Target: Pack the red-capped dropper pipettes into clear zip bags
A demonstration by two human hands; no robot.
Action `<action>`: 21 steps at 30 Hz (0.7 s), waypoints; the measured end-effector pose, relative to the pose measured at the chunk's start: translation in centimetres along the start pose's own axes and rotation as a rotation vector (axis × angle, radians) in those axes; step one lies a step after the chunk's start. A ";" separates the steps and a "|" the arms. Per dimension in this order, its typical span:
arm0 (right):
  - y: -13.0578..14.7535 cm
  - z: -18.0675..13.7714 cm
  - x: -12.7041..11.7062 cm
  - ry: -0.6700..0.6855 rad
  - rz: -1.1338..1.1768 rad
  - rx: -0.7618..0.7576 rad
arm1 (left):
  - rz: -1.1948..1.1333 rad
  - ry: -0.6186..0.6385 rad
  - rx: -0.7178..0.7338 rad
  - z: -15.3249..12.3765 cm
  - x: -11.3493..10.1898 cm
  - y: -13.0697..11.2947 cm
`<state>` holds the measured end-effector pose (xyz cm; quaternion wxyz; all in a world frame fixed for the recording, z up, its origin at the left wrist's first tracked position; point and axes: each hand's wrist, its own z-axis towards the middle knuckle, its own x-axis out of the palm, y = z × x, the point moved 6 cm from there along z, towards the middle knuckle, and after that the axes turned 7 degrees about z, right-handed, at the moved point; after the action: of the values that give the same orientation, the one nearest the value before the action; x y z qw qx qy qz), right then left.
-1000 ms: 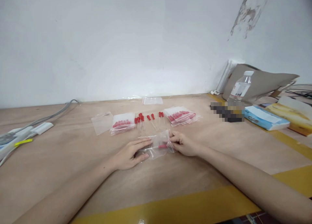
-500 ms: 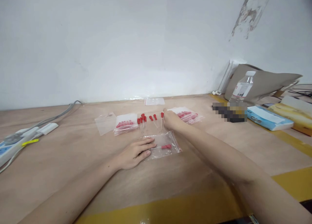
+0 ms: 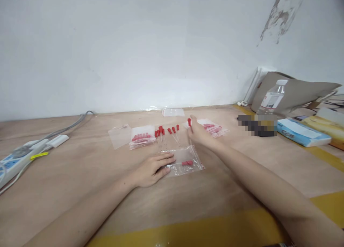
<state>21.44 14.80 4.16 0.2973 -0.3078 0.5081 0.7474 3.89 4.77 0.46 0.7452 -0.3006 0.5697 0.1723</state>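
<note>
My left hand (image 3: 154, 168) lies flat on the left end of a clear zip bag (image 3: 185, 160) on the wooden table, pinning it; red-capped droppers (image 3: 187, 163) lie inside the bag. My right hand (image 3: 198, 133) is raised just behind the bag and pinches one red-capped dropper (image 3: 189, 122), cap up. Several loose red-capped droppers (image 3: 166, 132) lie in a row behind the bag.
A filled bag (image 3: 142, 139) and an empty bag (image 3: 119, 135) lie at left, a stack of filled bags (image 3: 213, 129) at right, another clear bag (image 3: 173, 112) by the wall. A power strip (image 3: 18, 159) sits far left. A water bottle (image 3: 272, 98), tissue pack (image 3: 303, 131) and brown bag (image 3: 295, 91) stand at right.
My right hand let go of the bag's right end, reached back to the row of loose droppers and lifted one. My left hand stayed on the bag.
</note>
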 end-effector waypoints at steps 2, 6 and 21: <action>-2.3 -1.7 -1.5 -0.084 0.167 0.036 | -0.002 -0.001 -0.003 0.0 0.0 0.0; -6.1 -4.5 -2.2 -0.194 0.547 0.082 | 0.001 -0.006 -0.007 0.1 0.0 0.1; -5.4 -6.9 1.1 0.324 0.846 0.139 | 0.021 -0.042 -0.033 -0.1 -0.2 0.0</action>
<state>25.89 10.09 -1.85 -0.0973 -0.1653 0.6781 0.7095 3.71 4.73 0.58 0.7501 -0.3032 0.5540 0.1960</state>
